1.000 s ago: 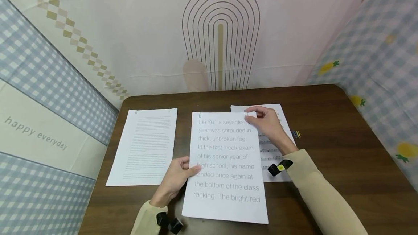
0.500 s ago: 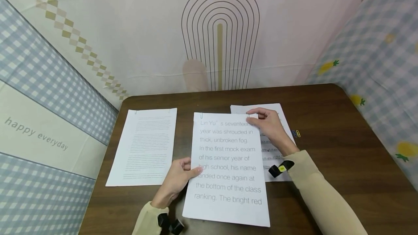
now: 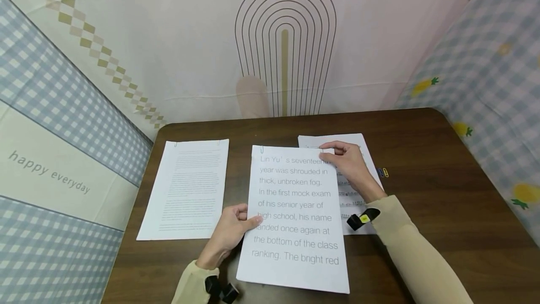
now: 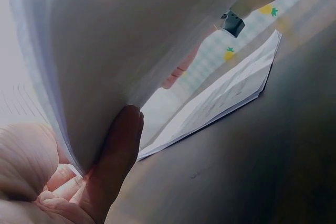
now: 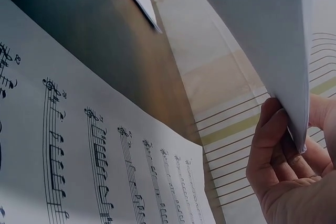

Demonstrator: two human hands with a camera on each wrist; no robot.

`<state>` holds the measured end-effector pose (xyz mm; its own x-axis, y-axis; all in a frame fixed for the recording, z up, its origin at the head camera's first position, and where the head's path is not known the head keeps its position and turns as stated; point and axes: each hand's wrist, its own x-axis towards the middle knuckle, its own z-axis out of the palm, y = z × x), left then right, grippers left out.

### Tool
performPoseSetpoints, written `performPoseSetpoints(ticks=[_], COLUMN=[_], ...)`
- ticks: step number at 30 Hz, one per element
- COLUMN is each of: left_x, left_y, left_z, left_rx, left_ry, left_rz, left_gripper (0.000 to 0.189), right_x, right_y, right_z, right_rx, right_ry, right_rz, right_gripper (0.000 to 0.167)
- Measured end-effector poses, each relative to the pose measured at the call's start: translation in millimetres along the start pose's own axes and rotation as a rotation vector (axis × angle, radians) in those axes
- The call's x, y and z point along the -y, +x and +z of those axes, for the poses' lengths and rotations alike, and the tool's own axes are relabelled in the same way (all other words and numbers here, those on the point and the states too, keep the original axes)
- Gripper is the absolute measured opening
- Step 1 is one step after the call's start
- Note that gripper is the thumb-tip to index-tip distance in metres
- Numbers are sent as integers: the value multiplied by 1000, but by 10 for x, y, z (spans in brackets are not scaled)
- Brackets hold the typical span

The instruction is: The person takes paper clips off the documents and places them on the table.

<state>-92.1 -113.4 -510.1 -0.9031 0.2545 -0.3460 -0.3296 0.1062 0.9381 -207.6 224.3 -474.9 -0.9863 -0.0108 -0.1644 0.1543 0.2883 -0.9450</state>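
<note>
A stack of large-print text sheets is held up over the table between both hands. A paper clip sits on its top left edge; what looks like another shows by the right fingertips. My left hand grips the stack's left edge, thumb on the printed side and fingers behind. With thumb and fingers, my right hand pinches the top right corner, also seen in the right wrist view. Behind that hand lie sheet music pages, partly covered by the held stack and the right hand.
A small-print text stack with clips at its top edge lies on the left of the brown table. Two loose paper clips, one blue and one yellow, lie right of the sheet music. A printed cloth hangs behind the table.
Both hands have shifted slightly to the right with the large-print stack, whose lower edge came a little nearer. Both grips look the same, and the other papers have stayed put.
</note>
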Motion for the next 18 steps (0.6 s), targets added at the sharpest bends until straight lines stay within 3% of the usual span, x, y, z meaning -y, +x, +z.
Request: performPoseSetpoints(ticks=[18], left_x=[-29], left_y=[-22], left_z=[-14], left_rx=[1], left_ry=[-3], left_rz=[-9], left_gripper=[28], right_x=[18], right_y=[-27], right_z=[24], right_rx=[-32], right_ry=[1], right_rz=[29], right_gripper=[31])
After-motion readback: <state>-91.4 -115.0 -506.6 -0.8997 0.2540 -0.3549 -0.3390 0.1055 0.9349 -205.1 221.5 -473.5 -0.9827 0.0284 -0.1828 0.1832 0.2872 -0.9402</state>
